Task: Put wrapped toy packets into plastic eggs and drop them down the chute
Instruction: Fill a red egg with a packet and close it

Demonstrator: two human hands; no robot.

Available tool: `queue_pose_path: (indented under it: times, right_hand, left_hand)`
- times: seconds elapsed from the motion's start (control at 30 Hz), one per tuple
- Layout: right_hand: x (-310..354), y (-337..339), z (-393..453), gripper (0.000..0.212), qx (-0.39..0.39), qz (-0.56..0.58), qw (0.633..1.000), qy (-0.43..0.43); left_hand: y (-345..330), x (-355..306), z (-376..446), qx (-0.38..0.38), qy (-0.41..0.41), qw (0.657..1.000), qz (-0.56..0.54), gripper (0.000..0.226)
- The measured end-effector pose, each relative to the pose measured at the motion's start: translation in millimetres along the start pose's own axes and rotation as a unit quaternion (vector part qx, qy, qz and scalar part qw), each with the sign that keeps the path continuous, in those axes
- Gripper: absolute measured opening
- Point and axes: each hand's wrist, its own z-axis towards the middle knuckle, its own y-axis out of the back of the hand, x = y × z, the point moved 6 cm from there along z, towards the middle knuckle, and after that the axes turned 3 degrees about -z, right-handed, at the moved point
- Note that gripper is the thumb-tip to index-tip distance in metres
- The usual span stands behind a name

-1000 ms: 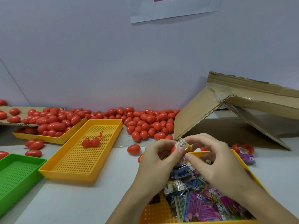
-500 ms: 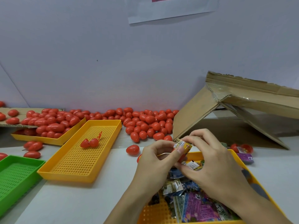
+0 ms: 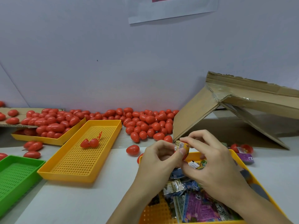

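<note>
White tabletop (image 3: 84, 201) against a pale wall, red plastic eggs (image 3: 145, 123) heaped along the back. Left hand (image 3: 160, 160) grip clenched: thumb and curled fingers pinch a small yellow printed toy packet (image 3: 181, 146), with a sliver of red egg shell visible just under the thumb. Right hand (image 3: 215, 165) grip also closed on the same packet, fingertips pinching its top right end from above, remaining fingers curled. Packet sits between both grips, raised over the far rim of the yellow perforated plastic tray (image 3: 242, 168) holding loose wrapped packets (image 3: 194, 206). Both forearms come in from bottom, wrists angled inward. Cardboard chute (image 3: 210, 113) stands just behind the hands; empty-looking yellow mesh tray (image 3: 80, 152) to the left holds one opened red egg (image 3: 89, 143).
</note>
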Motion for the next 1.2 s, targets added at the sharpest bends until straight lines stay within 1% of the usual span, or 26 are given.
queue_pose_path:
  times: [0.1, 0.17, 0.23, 0.37, 0.4, 0.5, 0.67, 0.97, 1.07, 1.2]
  right_hand:
    - [-1.8, -2.9, -0.2, 0.05, 0.017, 0.012, 1.0, 0.003]
    - [0.6, -3.7, -0.4, 0.049, 0.027, 0.02, 0.999, 0.017]
    - [3.7, -4.1, -0.8, 0.048, 0.033, 0.025, 0.999, 0.032]
    - [3.7, -5.7, -0.9, 0.053, 0.043, 0.037, 0.998, 0.034]
    - [3.8, -5.1, -0.7, 0.052, 0.039, 0.039, 0.998, 0.034]
    - [2.8, -1.9, 1.0, 0.051, 0.025, 0.046, 0.998, 0.027]
    - [2.2, -4.6, 0.4, 0.053, 0.043, 0.051, 0.997, 0.029]
    - [2.8, -4.1, 0.5, 0.053, 0.045, 0.055, 0.997, 0.024]
    - [4.1, -3.5, 0.8, 0.05, 0.041, 0.05, 0.998, 0.026]
    - [7.0, -1.1, 1.5, 0.048, 0.026, 0.065, 0.997, 0.022]
  left_hand:
    - [-3.6, 0.2, -1.6, 0.033, 0.004, 0.999, 0.001, 0.025]
    - [-6.3, -0.9, -2.1, 0.057, -0.008, 0.998, 0.016, 0.018]
    - [-6.9, -1.0, -1.5, 0.061, -0.017, 0.997, 0.035, 0.011]
    - [-10.5, 0.2, -1.7, 0.082, -0.014, 0.996, 0.036, 0.015]
    - [-10.9, -0.3, -1.9, 0.086, -0.015, 0.996, 0.035, 0.013]
    - [-10.9, 0.0, -1.5, 0.087, -0.022, 0.995, 0.041, 0.023]
    - [-9.3, -2.1, -2.8, 0.077, -0.035, 0.996, 0.037, 0.009]
    - [-10.1, -0.1, -2.8, 0.079, -0.027, 0.996, 0.024, 0.015]
    - [-10.8, 2.5, -2.3, 0.085, 0.0, 0.996, -0.024, 0.028]
    - [-11.4, 6.2, -1.7, 0.1, 0.044, 0.99, -0.093, 0.037]
